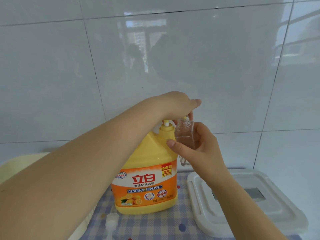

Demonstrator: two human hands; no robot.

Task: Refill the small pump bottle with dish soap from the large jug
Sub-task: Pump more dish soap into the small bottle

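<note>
1. I see a small clear pump top [111,222] lying on the checked cloth [155,226], just in front of the big yellow jug [147,174]
2. A white box lid [242,205] lies flat on the cloth, to the right of the jug
3. A pale tray [17,163] sits to the left of the jug, partly hidden by my left arm
4. The jug stands upright on the cloth with its orange label facing me
5. My right hand [195,149] grips the small clear bottle [186,134], held up beside the jug's neck
6. My left hand [178,104] presses down on the jug's yellow pump [185,117]; its spout sits at the bottle's open mouth
7. Behind the jug is the white tile wall [173,49]
</note>
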